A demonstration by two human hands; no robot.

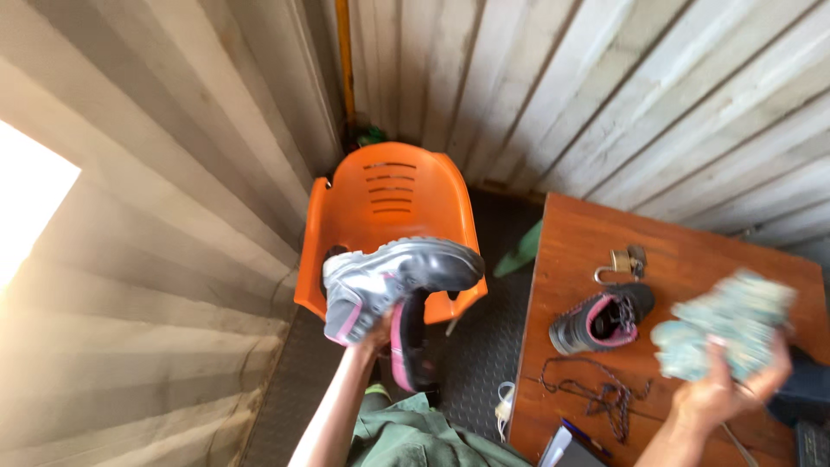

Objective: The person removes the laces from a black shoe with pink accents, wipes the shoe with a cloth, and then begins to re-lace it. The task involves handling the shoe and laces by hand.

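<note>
My left hand (378,333) holds up a grey and black shoe (398,277) with pink trim, raised in front of an orange plastic chair (389,195). My right hand (718,393) grips a crumpled pale green cloth (726,324), blurred, above the right side of a brown wooden table (692,251). The matching shoe (603,318) lies on its side on the table, just left of the cloth. A dark patterned shoelace (596,393) lies loose on the table in front of that shoe.
A brass padlock (624,262) lies on the table behind the shoe. A pen (584,437) and a book corner sit at the table's near edge. Corrugated metal walls close in on the left and back. Dark tread-plate floor runs between chair and table.
</note>
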